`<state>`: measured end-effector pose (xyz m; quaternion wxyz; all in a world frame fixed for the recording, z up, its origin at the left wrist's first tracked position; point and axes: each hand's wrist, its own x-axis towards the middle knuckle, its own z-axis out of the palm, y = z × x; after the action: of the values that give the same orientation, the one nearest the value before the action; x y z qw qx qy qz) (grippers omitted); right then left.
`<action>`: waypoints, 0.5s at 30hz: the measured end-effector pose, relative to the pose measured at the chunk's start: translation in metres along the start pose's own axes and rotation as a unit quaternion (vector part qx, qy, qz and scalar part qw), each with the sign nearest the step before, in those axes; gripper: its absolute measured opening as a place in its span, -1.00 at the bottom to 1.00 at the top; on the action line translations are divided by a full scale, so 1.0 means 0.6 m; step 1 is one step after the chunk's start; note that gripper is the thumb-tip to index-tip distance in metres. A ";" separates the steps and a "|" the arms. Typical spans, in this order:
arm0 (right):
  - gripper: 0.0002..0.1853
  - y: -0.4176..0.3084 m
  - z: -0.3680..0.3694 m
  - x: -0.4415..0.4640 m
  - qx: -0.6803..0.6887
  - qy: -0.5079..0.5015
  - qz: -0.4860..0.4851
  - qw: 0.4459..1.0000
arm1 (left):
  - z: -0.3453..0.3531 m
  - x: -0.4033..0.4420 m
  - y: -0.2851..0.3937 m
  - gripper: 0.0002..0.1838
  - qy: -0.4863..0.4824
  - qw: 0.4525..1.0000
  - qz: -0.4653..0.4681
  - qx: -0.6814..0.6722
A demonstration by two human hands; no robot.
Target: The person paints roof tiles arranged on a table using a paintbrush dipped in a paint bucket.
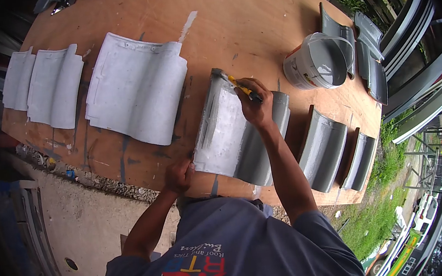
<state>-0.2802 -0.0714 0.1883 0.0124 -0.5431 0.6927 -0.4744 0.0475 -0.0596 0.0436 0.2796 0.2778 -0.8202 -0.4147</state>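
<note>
My right hand [257, 102] is closed around the yellow and black handle of a paintbrush [234, 80]. The brush head meets the upper left corner of a curved roof tile [225, 129]. Grey paint covers this tile's right side and upper left edge, while its middle is still white with thin grey streaks. At the tile's lower left corner, my left hand [180, 175] grips the edge with curled fingers. An unpainted white roof tile [136, 87] lies to the left, and a grey-coated roof tile [323, 151] to the right.
A plastic bucket of grey paint [313, 62] stands on the paint-marked wooden table [235, 27], right of my right hand. Smaller-looking white tiles [54, 86] lie far left. More grey tiles [360, 160] lie right and along the far edges. Curved metal sheets [417, 88] stand beyond the table.
</note>
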 end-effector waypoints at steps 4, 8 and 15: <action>-0.79 0.011 0.014 -0.003 0.020 0.043 0.093 0.995 | 0.000 -0.001 0.001 -0.73 -0.011 1.000 -0.010 0.000; -0.77 0.005 -0.008 0.002 -0.012 0.028 0.204 0.978 | 0.001 0.000 -0.004 -0.72 -0.001 1.000 0.000 -0.003; -0.87 0.006 -0.031 -0.016 -0.156 0.078 0.110 0.979 | -0.006 0.005 0.005 -0.74 -0.002 1.000 -0.002 -0.007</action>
<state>-0.2889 -0.0524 0.1916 -0.0749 -0.4203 0.8123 -0.3974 0.0474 -0.0619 0.0487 0.2789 0.2761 -0.8173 -0.4219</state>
